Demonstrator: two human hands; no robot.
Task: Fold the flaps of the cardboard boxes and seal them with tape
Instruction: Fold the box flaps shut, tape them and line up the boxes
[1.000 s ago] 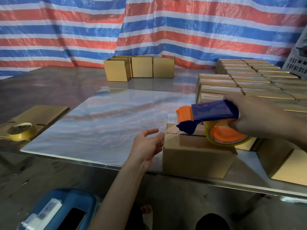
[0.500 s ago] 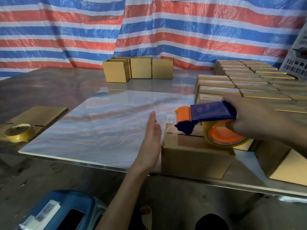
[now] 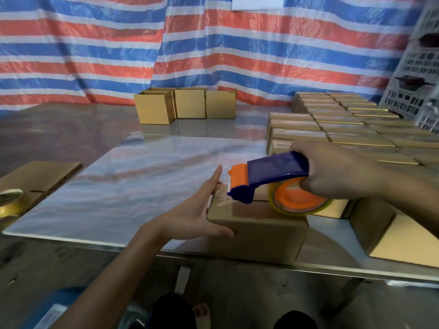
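A small cardboard box (image 3: 259, 236) with its flaps folded shut stands at the table's near edge. My left hand (image 3: 197, 213) lies flat against the box's left side, thumb on its front face, fingers stretched out. My right hand (image 3: 332, 172) grips a blue and orange tape dispenser (image 3: 273, 179) that rests on the box top, its nose at the left end of the seam. A clear strip of tape runs from the nose down over the left edge.
Three assembled boxes (image 3: 185, 105) stand at the back of the table. Stacks of flat boxes (image 3: 332, 124) fill the right side. Another box (image 3: 401, 238) lies at the near right. A tape roll (image 3: 10, 201) sits on flat cardboard (image 3: 40, 176) at left. Grey crates (image 3: 413, 86) stand far right.
My left hand has moved right from beside the box and now presses against its left side. The dispenser stays on the box top in my right hand.
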